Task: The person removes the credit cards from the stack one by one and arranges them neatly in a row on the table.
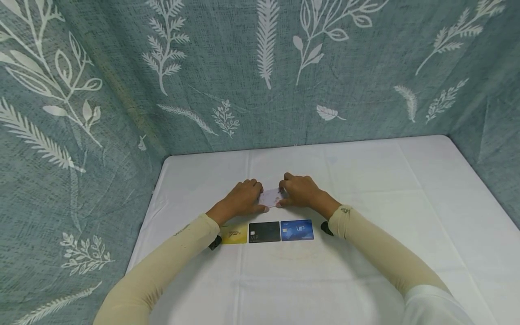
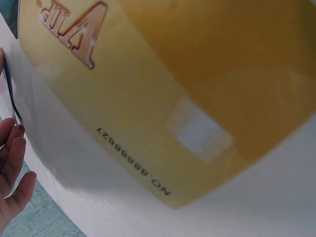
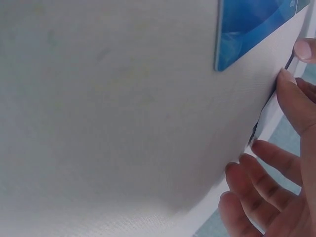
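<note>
Between the hands, a pale printed card [image 1: 270,197] lies over the white tablecloth. My left hand [image 1: 243,198] grips its left side, thumb at the near edge and fingers at the far edge. From the other side my right hand [image 1: 302,190] holds the card by its right end in the same way. In the right wrist view only a thin side of the pale card shows beside the right thumb [image 3: 296,98]. Nearer to me are a yellow card [image 1: 235,234], partly hidden by the left wrist, a black VIP card [image 1: 264,232] and a blue VIP card [image 1: 297,230].
The three cards lie in a row on the white-covered table [image 1: 365,180]. Teal curtains [image 1: 227,67] with white leaf prints hang behind the table and at its sides. A dark wrist camera [image 1: 327,228] sits under the right wrist, and another [image 1: 215,243] under the left.
</note>
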Demonstrator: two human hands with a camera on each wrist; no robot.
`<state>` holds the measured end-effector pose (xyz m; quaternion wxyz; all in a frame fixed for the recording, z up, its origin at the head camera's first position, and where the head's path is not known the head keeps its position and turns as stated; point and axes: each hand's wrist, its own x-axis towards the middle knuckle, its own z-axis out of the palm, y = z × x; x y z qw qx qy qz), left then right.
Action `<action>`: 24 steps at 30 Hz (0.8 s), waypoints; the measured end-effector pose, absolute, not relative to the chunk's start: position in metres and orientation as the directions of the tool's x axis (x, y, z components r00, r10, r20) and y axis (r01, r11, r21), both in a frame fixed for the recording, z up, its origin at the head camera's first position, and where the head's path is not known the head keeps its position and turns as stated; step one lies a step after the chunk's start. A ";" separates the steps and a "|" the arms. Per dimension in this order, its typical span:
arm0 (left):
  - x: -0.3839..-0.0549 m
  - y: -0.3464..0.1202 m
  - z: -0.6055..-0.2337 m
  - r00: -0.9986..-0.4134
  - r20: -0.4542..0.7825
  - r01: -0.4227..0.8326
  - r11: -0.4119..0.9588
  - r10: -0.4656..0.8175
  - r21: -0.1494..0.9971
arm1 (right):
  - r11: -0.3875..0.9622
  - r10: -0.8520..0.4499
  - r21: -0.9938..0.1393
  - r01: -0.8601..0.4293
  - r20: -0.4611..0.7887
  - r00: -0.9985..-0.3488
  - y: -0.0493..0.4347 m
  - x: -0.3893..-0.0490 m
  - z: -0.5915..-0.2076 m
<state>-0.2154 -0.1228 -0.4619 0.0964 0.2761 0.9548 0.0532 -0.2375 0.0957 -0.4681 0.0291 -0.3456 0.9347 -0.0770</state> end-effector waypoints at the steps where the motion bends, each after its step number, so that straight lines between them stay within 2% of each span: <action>1: -0.215 -0.123 -0.462 -0.829 -0.156 0.516 0.842 0.537 0.155 | 0.749 -0.651 -0.161 -0.643 0.000 -0.759 0.096 -0.238 -0.468; 24: -0.213 -0.127 -0.463 -0.802 -0.079 0.587 0.806 0.592 0.081 | 0.740 -0.664 -0.138 -0.659 0.008 -0.747 0.095 -0.236 -0.469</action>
